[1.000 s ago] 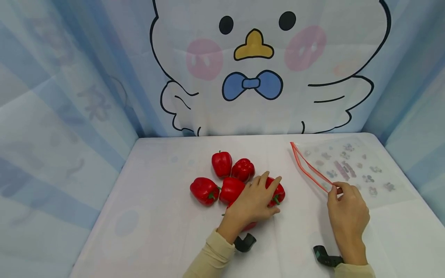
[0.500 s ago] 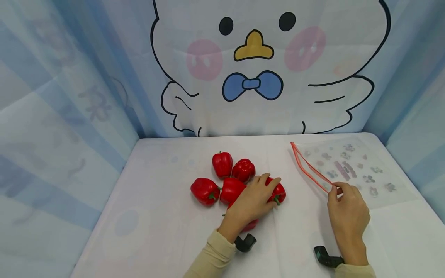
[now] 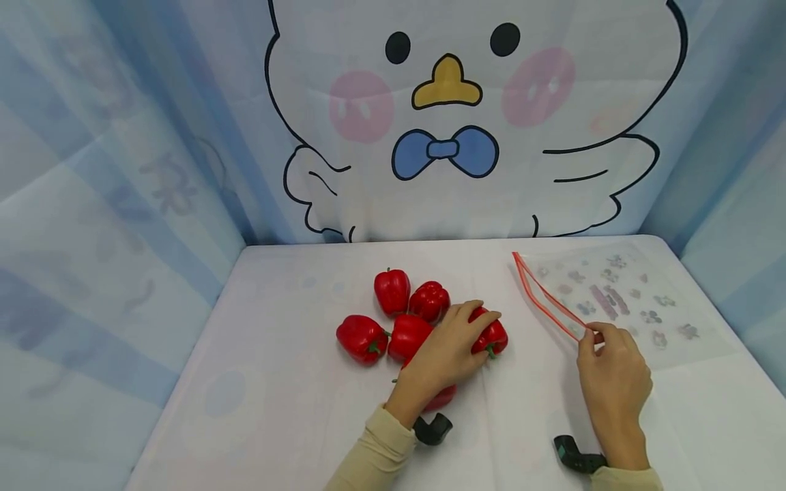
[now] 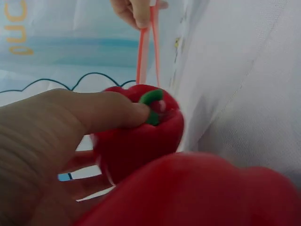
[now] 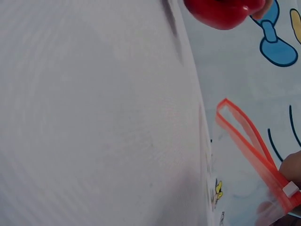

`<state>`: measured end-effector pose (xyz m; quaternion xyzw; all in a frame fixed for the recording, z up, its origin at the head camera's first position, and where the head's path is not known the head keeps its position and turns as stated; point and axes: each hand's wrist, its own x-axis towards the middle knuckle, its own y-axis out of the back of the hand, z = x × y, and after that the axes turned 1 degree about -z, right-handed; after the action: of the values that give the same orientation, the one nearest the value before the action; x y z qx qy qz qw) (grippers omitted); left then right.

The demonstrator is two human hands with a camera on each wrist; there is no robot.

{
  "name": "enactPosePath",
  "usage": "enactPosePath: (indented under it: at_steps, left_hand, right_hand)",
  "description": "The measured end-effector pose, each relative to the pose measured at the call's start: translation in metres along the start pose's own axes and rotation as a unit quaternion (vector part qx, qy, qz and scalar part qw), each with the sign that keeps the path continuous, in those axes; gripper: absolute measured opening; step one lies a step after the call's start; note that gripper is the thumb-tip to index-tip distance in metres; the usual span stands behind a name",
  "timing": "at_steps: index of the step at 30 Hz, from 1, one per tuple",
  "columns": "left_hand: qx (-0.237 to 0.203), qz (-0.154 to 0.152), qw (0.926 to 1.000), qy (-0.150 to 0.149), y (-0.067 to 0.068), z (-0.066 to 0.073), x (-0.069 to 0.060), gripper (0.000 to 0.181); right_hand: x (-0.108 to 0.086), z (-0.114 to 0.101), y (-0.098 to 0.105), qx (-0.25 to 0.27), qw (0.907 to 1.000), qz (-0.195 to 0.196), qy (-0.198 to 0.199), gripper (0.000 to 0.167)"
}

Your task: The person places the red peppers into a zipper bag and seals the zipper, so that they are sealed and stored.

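Observation:
My left hand [image 3: 448, 351] grips a red bell pepper [image 3: 493, 335] with a green stem. In the left wrist view the thumb lies across the top of that pepper [image 4: 141, 141] beside its stem, and fingers curl round its far side. My right hand [image 3: 615, 378] pinches the near corner of a clear zip bag [image 3: 669, 300] at its orange-red edge. The bag lies printed side up, its mouth parted and facing left; a white slider [image 5: 290, 189] sits by the fingers in the right wrist view.
Several other red peppers sit left of and below the left hand, including a leftmost pepper [image 3: 362, 339] and a back pepper [image 3: 391, 292]. One near pepper [image 3: 443, 397] is partly hidden beneath the left wrist. A printed curtain [image 3: 454, 198] stands behind the white table [image 3: 245, 409].
My left hand has closed its thumb and fingers round the rightmost pepper, which has shifted slightly right. The right hand and the bag stay in place.

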<state>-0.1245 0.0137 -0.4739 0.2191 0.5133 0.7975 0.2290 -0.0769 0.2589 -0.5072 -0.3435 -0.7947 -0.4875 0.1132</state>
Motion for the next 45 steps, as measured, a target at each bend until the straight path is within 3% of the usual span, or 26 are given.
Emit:
enactPosePath:
  at_steps: [6,15,19,25,39,45]
  left_hand:
    - [-0.062,0.047,0.9969,-0.005,0.002,0.001,0.003,0.07]
    - [-0.146,0.046,0.9881,0.016,0.003,0.006,0.005,0.072]
    - [-0.195,0.056,0.9789,0.028,0.002,0.011,0.006,0.071]
    - [-0.248,0.093,0.9619,0.07,0.001,0.023,0.012,0.069]
    - [-0.297,0.121,0.9385,0.127,-0.015,0.057,0.033,0.068]
    - [-0.292,0.138,0.9364,0.138,-0.025,0.065,0.047,0.067]
  right_hand:
    - [0.0,0.001,0.0,0.003,1.0,-0.001,0.002,0.016]
    - [-0.001,0.0,0.0,0.004,1.0,-0.002,0.008,0.015]
    - [-0.001,-0.001,0.0,0.003,0.9999,-0.006,0.009,0.015]
    - [0.0,-0.001,0.0,0.004,0.9999,-0.002,0.012,0.015]
    - [0.0,-0.001,0.002,0.004,0.9999,-0.007,0.012,0.016]
    - [0.0,-0.003,0.002,0.005,0.9999,-0.01,0.012,0.016]
